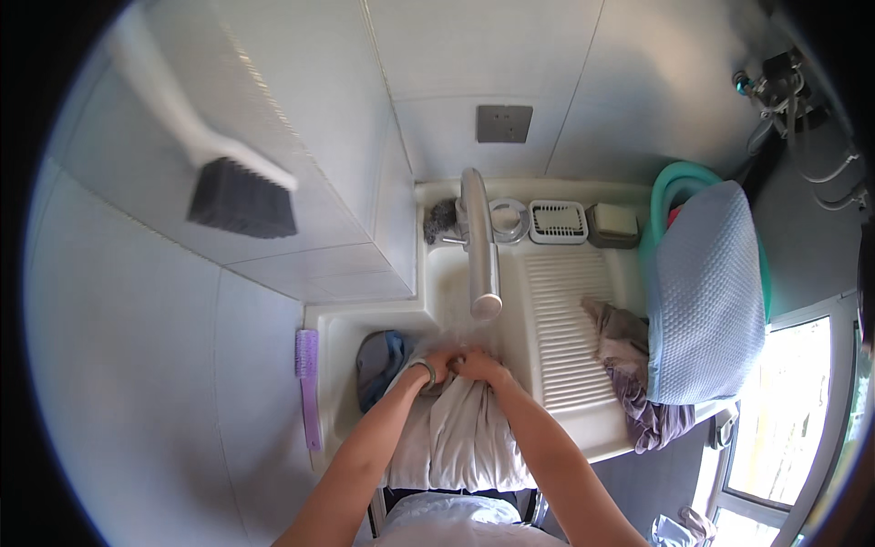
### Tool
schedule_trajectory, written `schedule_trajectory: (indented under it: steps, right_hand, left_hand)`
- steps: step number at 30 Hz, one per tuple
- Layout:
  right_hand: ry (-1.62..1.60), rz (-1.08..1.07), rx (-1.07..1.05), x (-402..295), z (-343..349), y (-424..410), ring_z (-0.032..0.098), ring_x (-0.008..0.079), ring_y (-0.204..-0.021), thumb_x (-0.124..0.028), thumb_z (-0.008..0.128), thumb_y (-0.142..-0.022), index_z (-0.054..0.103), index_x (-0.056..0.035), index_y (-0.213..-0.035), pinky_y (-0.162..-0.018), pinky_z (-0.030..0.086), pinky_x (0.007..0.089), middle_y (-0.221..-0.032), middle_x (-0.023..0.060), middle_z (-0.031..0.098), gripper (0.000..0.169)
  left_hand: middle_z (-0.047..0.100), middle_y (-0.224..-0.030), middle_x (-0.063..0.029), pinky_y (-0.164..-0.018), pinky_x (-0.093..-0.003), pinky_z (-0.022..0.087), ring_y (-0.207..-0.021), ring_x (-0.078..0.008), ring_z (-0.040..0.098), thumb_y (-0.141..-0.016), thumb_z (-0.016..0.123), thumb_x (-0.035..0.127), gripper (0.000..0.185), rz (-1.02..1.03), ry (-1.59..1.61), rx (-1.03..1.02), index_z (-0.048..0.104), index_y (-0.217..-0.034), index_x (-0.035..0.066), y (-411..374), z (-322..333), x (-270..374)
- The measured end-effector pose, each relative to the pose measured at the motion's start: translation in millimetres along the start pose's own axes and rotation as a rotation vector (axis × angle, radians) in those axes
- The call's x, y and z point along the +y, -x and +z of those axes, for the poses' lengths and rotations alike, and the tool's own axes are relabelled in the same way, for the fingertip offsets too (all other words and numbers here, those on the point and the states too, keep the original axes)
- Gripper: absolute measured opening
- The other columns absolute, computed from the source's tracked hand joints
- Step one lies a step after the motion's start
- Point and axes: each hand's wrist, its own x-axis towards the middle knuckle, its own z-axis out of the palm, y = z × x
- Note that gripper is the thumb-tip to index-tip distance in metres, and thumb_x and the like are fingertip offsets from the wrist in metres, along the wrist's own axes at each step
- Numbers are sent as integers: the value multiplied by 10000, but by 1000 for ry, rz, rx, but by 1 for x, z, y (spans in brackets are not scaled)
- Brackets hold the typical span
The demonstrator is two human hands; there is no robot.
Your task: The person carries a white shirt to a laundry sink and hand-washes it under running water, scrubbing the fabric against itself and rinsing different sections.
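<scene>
A pale beige cloth [465, 431] hangs over the front edge of the sink, its upper part gathered in the basin. My left hand [437, 367], with a bracelet at the wrist, grips a fold of this cloth. Close beside it my right hand [480, 366] pinches the same cloth, the two hands nearly touching. Above them the metal faucet [482, 253] reaches over the white sink basin [454, 280]; blur hides whether water runs onto the fingers. A grey and blue cloth [376, 366] lies to the left of my left hand.
Right of the basin is a ribbed washboard [567, 335] with damp dark cloths [632, 383]. A light blue textured mat [707, 301] covers a teal tub [660, 198]. Soap dishes [558, 222] line the back ledge. A purple brush [309, 390] rests at left; a white-handled brush [243, 195] appears upper left.
</scene>
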Motion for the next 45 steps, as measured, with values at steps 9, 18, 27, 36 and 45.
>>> schedule_trajectory:
  steps: [9, 18, 27, 36, 45]
  right_hand:
    - [-1464, -383, -17, -42, -139, 138, 633, 169, -791, -230, 445, -990, 650, 3, -985, -755, 505, 287, -861, 78, 665, 310]
    - [-127, -44, 1001, -26, -78, 141, 550, 324, -1041, -95, 636, -791, 617, -41, -1091, -858, 470, 436, -1086, 143, 589, 306]
    - [-63, 396, 1155, 99, -136, 207, 526, 357, -1053, -155, 646, -793, 641, -62, -995, -908, 385, 483, -1056, 101, 607, 222]
    - [-1372, -644, 686, -96, -52, 305, 326, 246, -1366, -201, 589, -956, 510, -5, -1321, -1116, 253, 359, -1477, 144, 356, 422]
    - [-1258, -28, 1177, -86, -14, 324, 573, 170, -869, -251, 600, -941, 567, -9, -1144, -806, 463, 302, -949, 102, 644, 317]
  left_hand:
    - [616, -956, -40, -852, -297, 462, -911, -134, 577, -1009, 478, 295, 287, 225, 1126, -54, 613, -1068, 48, 105, -122, 126]
    - [523, -1305, -227, -1015, -466, 393, -1201, -370, 512, -863, 608, 431, 445, -266, -278, 368, 619, -1193, 132, 106, -29, 97]
    - [482, -1351, -243, -939, -473, 444, -1162, -401, 526, -852, 668, 268, 349, -44, 9, 613, 618, -1156, 102, 126, -5, 121]
    - [533, -1190, -150, -935, -378, 429, -1076, -265, 533, -890, 631, 233, 469, 473, 602, 1118, 492, -1284, 20, 164, 4, 272]
    - [139, -1539, -228, -1156, -383, 150, -1442, -315, 133, -1004, 435, 367, 764, 506, 823, 283, 45, -1471, -94, 212, 58, 301]
